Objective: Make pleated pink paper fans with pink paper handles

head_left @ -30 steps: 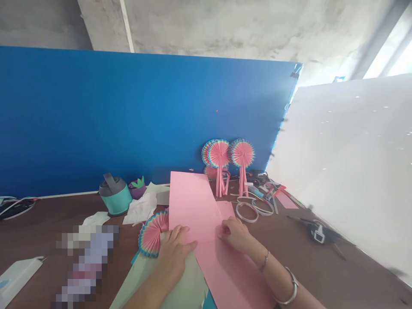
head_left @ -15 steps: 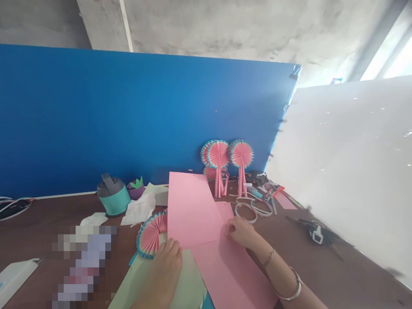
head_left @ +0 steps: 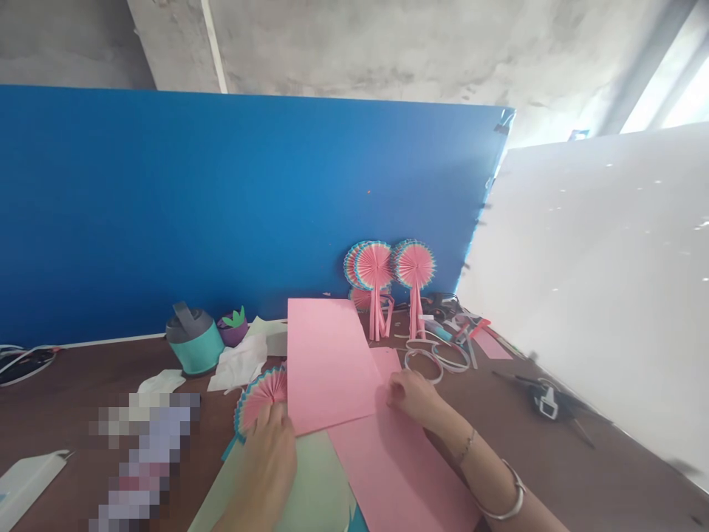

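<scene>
A large pink paper sheet [head_left: 326, 362] lies folded over on the brown table, its lower part [head_left: 399, 473] running toward me. My right hand [head_left: 413, 395] presses with curled fingers on the fold at the sheet's right edge. My left hand [head_left: 271, 458] lies flat, fingers together, at the sheet's lower left corner, over a pale green sheet [head_left: 310, 495] and touching a pink and blue pleated paper fan [head_left: 260, 399]. A bracelet and bangle sit on my right wrist.
Two finished pleated fans on pink sticks [head_left: 388, 281] lean on the blue board [head_left: 221, 207]. A teal tape dispenser [head_left: 195, 341], purple pot [head_left: 233, 327], white tissue [head_left: 238, 362], white rings [head_left: 432, 358], scissors and scraps [head_left: 459, 325], a black tool [head_left: 548, 399] lie around. White board at right.
My left hand slid left and back along the fold, off the pink sheet's middle to its lower left corner. My right hand stayed on the right edge.
</scene>
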Demonstrator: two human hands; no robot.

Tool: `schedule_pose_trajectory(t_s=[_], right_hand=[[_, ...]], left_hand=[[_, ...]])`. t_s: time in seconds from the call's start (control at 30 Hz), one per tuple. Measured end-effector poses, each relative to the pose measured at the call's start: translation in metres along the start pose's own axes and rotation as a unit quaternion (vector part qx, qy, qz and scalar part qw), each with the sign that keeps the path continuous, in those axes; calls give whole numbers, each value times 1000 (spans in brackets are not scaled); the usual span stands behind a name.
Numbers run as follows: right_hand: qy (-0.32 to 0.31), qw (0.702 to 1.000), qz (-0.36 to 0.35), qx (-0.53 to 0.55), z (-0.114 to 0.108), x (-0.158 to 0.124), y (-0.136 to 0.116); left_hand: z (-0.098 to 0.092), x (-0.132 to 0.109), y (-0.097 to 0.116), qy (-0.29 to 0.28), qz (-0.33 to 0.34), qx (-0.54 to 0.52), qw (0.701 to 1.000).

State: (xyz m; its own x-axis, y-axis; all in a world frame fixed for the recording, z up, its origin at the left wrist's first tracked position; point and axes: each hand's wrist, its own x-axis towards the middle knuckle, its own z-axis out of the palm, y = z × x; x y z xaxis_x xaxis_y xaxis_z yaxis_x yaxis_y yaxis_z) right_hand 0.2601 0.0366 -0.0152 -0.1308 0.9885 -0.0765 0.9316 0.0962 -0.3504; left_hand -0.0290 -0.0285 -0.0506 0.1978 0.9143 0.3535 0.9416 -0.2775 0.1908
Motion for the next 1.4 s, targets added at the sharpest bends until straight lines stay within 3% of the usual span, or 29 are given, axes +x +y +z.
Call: schedule_pose_trajectory(t_s=[0.1,0.2,0.3,0.5,0.63,0.87,1.07,1.23,1.4], right_hand=[[22,995,-100,0,3,-4,-8],[35,980,-192,-25,9,-9,-17],[26,972,-228,-47,15,-13,-23],[37,947,-301,-104,17,-14,-34],[74,921,-356,-142,23,-16,-41],[53,926,-337,-162,26,-18,-46],[27,956,-283,-66,25,-15,-40],[36,965,-260,7,25,-14,-34],[45,969,-241,32,26,-11,-31]], left_hand=[[-15,9,13,82,-18,63,994],[-16,13,23,112,78,16,991],[-7,15,25,60,160,-30,985],[4,18,23,-30,125,12,992],[-1,15,26,-44,124,13,991],[-6,15,28,-56,99,-60,992],[-9,16,30,-91,82,-58,991],[-16,19,34,-77,49,-76,993],[-9,24,29,-67,-19,-99,993]])
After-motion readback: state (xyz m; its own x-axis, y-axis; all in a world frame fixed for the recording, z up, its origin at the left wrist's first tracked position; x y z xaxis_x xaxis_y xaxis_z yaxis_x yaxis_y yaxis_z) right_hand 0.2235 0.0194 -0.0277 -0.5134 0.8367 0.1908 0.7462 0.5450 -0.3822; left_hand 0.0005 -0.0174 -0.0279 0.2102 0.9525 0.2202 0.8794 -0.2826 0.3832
